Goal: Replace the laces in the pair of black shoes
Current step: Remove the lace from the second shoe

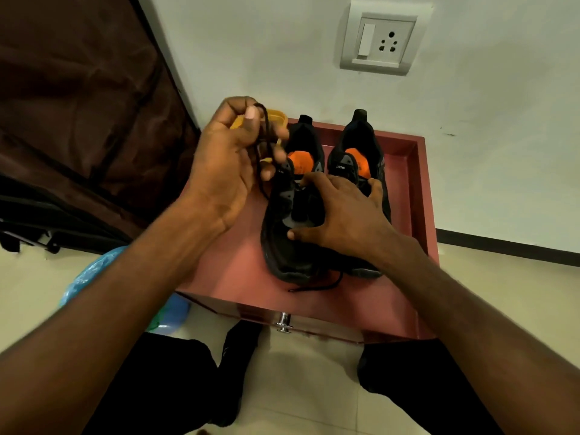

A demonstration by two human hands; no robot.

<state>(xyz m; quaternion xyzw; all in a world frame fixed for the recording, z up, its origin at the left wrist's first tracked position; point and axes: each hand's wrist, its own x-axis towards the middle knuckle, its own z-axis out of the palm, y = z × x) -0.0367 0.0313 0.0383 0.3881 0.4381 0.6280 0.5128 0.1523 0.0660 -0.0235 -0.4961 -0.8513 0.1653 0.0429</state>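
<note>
Two black shoes with orange insoles stand side by side on a red cabinet top [238, 271], toes toward me. My left hand [226, 164] is raised beside the left shoe [282, 246] and pinches a black lace [263, 142] that runs down to that shoe's eyelets. My right hand [342, 211] rests spread over both shoes, its fingers pressing the left shoe's tongue and its thumb against the right shoe [361, 142]. Another black lace end [317, 287] lies loose in front of the toes. Yellow laces [273, 117] lie behind my left hand, mostly hidden.
The cabinet has a raised rim at the back and right and a drawer with a metal knob [284, 321] in front. A wall socket [381, 39] is above. A blue plastic bag [91, 271] and dark luggage [62, 221] lie to the left on the tiled floor.
</note>
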